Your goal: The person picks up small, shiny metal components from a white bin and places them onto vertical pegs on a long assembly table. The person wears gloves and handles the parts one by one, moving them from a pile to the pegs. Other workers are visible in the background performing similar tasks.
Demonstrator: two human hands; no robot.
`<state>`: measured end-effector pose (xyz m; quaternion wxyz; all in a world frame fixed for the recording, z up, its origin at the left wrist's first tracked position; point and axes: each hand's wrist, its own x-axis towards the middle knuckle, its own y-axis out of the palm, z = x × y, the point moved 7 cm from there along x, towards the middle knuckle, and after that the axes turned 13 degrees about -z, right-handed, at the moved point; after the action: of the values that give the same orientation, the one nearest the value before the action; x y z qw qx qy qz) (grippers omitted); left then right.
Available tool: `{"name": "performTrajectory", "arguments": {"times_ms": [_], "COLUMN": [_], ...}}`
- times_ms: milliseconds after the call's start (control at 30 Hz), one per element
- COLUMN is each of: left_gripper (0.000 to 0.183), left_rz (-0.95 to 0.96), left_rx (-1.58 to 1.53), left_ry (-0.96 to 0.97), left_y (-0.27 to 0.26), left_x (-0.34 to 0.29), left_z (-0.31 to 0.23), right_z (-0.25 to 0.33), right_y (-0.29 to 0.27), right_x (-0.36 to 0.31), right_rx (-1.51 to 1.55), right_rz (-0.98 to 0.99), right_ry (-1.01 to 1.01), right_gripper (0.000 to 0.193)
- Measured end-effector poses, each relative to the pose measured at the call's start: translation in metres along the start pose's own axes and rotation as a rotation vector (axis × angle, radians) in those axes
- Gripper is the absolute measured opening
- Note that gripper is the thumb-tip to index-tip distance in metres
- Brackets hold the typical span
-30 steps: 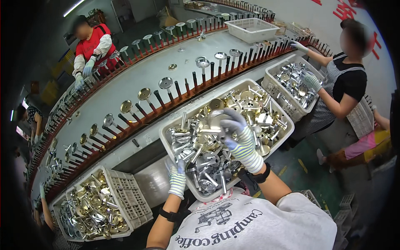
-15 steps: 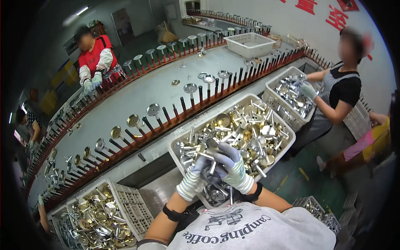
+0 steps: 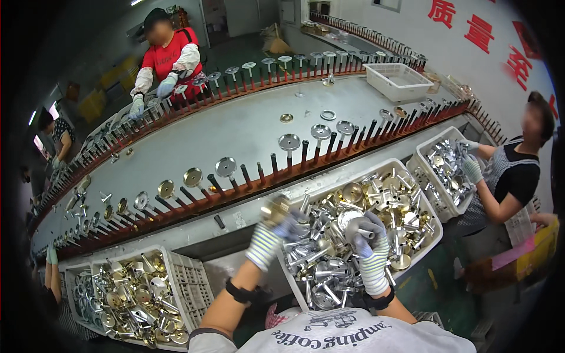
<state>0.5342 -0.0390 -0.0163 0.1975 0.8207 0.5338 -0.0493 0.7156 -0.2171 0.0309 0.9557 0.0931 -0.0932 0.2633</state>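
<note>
While the left hand, in a striped knit glove, grips a blurred, shiny metal disc beside the far left corner of the white plastic basket, the right hand closes around a bright, round-headed metal part above smooth, jumbled stemmed pieces. Beyond, black-tipped rods line the rust-brown rail along the grey worktop.

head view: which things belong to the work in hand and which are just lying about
In the work, it seems: blurred metal disc in the left hand; metal piece in the right hand; white crate of metal parts.

Apparently just lying about: small brass-coloured disc and silvery round piece on the table; short dark cylinder.
</note>
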Motion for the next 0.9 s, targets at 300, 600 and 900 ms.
{"name": "performTrajectory", "arguments": {"times_ms": [300,600,900], "left_gripper": [0.033,0.044,0.045], "left_rz": [-0.723,-0.739,-0.034], "left_rx": [0.515,0.574,0.256], "left_ry": [0.726,0.551,0.153], "left_y": [-0.197,-0.182,0.046], "left_x": [0.197,0.132,-0.029], "left_z": [-0.006,0.006,0.012], "right_z": [0.001,-0.010,-0.001], "right_y": [0.007,-0.005,-0.017], "right_x": [0.007,0.013,0.017], "right_rx": [0.081,0.084,0.198], "right_rz": [0.034,0.046,-0.034], "right_ry": [0.064,0.090,0.208], "right_gripper": [0.036,0.036,0.032]}}
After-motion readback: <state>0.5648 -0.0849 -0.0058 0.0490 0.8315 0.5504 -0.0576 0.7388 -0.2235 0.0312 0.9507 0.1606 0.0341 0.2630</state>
